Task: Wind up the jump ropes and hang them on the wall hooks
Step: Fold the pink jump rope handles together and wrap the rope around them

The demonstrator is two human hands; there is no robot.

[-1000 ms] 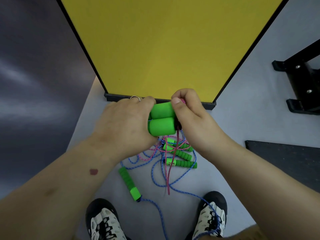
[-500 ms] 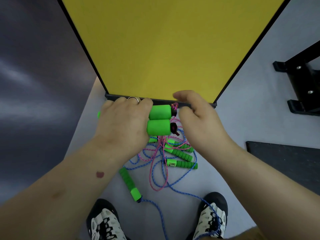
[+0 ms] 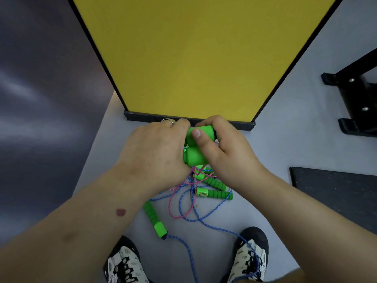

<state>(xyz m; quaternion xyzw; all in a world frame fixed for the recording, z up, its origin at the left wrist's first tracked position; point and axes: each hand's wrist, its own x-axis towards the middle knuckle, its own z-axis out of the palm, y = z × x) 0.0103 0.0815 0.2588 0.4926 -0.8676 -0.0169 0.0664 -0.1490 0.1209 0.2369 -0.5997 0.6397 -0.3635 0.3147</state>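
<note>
Against yellow panel's base edge [image 3: 189, 117], both hands [image 3: 157, 148] on green handles [image 3: 194, 157].

My left hand [image 3: 155, 148] and right hand [image 3: 222, 148] clasp two green foam handles [image 3: 194, 157] together above tangled jump ropes [image 3: 191, 203] on the floor [image 3: 285, 139].

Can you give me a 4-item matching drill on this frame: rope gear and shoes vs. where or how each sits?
Things:
1. smooth green handles
2. ribbed green handle with blue rope
3. pink rope
4. right shoe

Places or states:
A. crossed by a blue rope
B. gripped side by side between the left hand and right hand
C. lying alone on the floor beside the left forearm
D. loose loop on the floor, tangled with blue rope

Pairs: 1-B, 2-C, 3-D, 4-A
</note>
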